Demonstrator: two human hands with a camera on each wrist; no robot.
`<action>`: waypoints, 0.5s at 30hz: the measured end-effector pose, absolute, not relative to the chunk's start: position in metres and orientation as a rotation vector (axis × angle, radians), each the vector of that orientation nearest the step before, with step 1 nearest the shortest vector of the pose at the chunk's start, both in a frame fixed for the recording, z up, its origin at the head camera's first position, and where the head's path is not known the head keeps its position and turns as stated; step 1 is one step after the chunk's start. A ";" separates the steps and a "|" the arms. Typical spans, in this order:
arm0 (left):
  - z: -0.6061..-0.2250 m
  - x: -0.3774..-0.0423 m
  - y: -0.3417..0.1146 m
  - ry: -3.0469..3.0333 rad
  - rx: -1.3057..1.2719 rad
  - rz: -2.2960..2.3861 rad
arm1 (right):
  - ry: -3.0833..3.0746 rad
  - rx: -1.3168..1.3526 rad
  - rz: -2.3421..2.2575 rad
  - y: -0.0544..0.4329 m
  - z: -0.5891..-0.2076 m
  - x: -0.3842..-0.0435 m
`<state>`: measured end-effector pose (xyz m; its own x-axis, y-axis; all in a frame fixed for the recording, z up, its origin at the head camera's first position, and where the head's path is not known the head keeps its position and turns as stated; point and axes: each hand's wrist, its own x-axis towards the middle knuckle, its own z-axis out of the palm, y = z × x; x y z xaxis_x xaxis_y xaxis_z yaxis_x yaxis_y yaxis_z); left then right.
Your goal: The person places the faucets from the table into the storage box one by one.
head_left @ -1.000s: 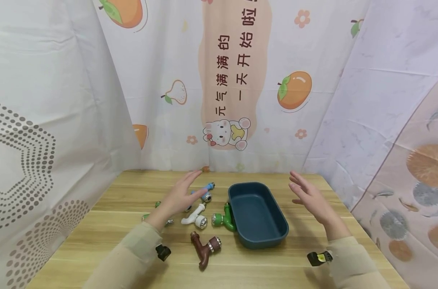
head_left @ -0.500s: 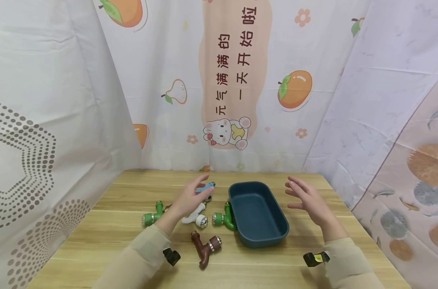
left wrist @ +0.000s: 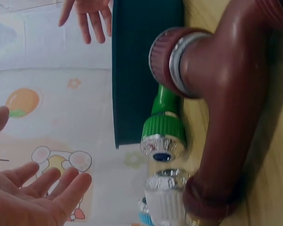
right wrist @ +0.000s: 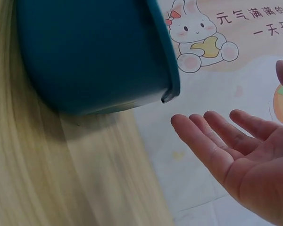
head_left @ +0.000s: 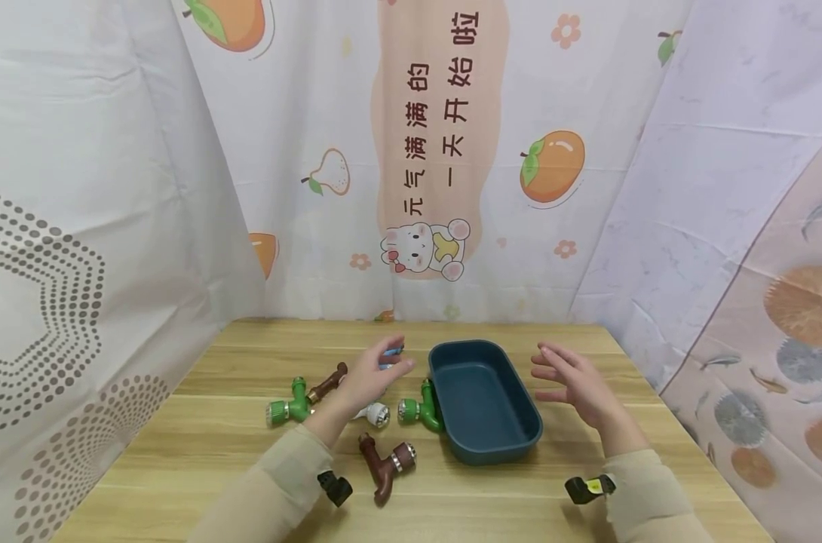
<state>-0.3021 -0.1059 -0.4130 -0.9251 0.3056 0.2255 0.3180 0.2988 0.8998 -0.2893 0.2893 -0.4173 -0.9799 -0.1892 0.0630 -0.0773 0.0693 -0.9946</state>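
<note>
Over the faucets left of the bin hovers my left hand (head_left: 370,377), fingers spread and holding nothing. Under it are a white faucet (head_left: 377,414) and a blue faucet (head_left: 392,352), both partly hidden. A green faucet (head_left: 421,410) lies against the dark blue bin (head_left: 487,457). Nearer to me rests a dark red faucet (head_left: 385,467), large in the left wrist view. My right hand (head_left: 583,386) is held in the air just right of the bin, palm turned toward it, its fingers loosely extended in the right wrist view with nothing in them.
Farther left, another green faucet (head_left: 292,406) lies beside a brown faucet (head_left: 329,381). All rest on a wooden table (head_left: 465,505). Printed curtains (head_left: 302,286) hang behind the table and along both sides. A black wrist camera (head_left: 335,487) sits on the left sleeve.
My left hand has moved right and slightly toward me, uncovering the left green and brown faucets and covering more of the white one. The right hand has drifted slightly left and lower.
</note>
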 end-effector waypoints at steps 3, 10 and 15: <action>-0.415 -0.303 -0.101 -2.536 -0.577 -1.743 | 2.226 -0.259 -2.049 0.289 -0.420 -0.290; -0.418 -0.301 -0.092 -2.564 -0.549 -1.764 | 2.184 -0.201 -2.033 0.288 -0.426 -0.292; -0.419 -0.298 -0.086 -2.610 -0.514 -1.770 | 2.188 -0.177 -2.005 0.287 -0.431 -0.293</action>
<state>-0.2984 -0.0864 -0.4189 -0.9468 0.2924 0.1343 0.2329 0.3347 0.9131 -0.2931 0.2874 -0.4313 -0.9788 -0.2001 -0.0438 0.0262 0.0897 -0.9956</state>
